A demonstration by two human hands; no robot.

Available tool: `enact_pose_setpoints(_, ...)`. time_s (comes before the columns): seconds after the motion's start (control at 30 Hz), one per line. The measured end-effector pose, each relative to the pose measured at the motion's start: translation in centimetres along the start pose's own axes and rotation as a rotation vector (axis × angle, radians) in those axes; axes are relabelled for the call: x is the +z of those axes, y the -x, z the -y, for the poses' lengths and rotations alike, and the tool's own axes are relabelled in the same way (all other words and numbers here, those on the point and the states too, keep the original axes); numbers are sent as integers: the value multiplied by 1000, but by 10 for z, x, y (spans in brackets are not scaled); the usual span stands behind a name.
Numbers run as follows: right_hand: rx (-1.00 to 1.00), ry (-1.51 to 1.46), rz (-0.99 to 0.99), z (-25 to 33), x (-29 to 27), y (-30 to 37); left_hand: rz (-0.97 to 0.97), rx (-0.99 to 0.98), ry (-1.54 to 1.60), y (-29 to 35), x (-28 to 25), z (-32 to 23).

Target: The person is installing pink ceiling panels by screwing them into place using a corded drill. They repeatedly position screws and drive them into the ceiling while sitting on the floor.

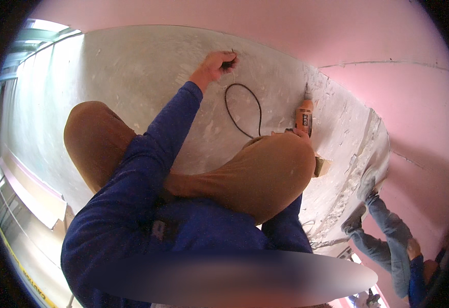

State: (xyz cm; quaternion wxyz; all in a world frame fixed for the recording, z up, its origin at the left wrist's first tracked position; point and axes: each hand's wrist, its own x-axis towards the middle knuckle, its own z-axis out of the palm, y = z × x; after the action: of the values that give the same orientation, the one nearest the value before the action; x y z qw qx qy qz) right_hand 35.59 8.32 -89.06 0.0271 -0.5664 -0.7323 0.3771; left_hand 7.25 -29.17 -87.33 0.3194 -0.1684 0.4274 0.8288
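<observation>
Sitter's clock: 11, grey floor (pixel 132 66) offers passage, I observe | 1, looped cable (pixel 260 110) crosses the floor-level path | 2, orange power tool (pixel 304 115) and right knee (pixel 286 164) obstruct | beyond tool, pink wall (pixel 404 92) limits | 10, left knee (pixel 93 136) obstructs

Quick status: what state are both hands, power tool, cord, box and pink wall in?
Left hand: closed on a small dark thing.
Right hand: closed on the power tool, partly hidden by the knee.
Power tool: held, narrow end pointing away from the person; on or off, cannot tell.
Cord: slack, loosely curved.
Box: partly hidden; open or shut, cannot tell.
Pink wall: seam showing.
</observation>
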Motion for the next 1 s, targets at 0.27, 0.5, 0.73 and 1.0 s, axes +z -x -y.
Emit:
enact_pose_setpoints(0.27, 89, -630, 536, 25, -15, 29, -31, -8, 8, 1, 5, 6)
enact_pose_setpoints(0.5, 2, -778, 869, 81, -28, 75, -58, 30, 21, -5, 13, 8)
enact_pose_setpoints(0.73, -131, -751, 994, 126, -11, 128, -78, 69, 160, -5, 16, -6)
enact_pose_setpoints(1.0, -115, -655, 1030, 144, 6, 152, -161, 80, 156, -6, 12, -9)
